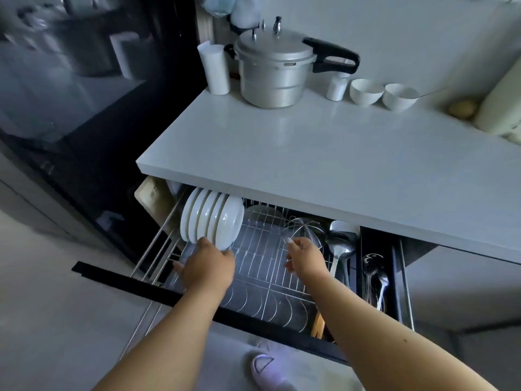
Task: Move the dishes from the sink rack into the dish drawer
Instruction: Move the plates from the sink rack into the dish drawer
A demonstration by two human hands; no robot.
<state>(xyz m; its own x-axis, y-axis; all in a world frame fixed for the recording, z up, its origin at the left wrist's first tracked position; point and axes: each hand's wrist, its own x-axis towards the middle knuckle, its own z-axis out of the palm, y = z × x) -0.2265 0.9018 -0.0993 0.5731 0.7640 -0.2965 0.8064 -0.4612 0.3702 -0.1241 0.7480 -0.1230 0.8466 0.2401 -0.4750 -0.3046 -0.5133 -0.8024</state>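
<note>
Over the drawer (197, 292), left hand (207, 266) grips plates (211, 218); right hand (306, 259) hangs loose.

rack (262, 266) centre free — plates (211, 221) left

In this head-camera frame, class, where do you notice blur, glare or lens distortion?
Head view: the dark appliance front at upper left is smeared and reflective; the countertop edge bows from the wide lens; the plates in the drawer rack stay fairly sharp; light overall is dim, bluish.
</note>
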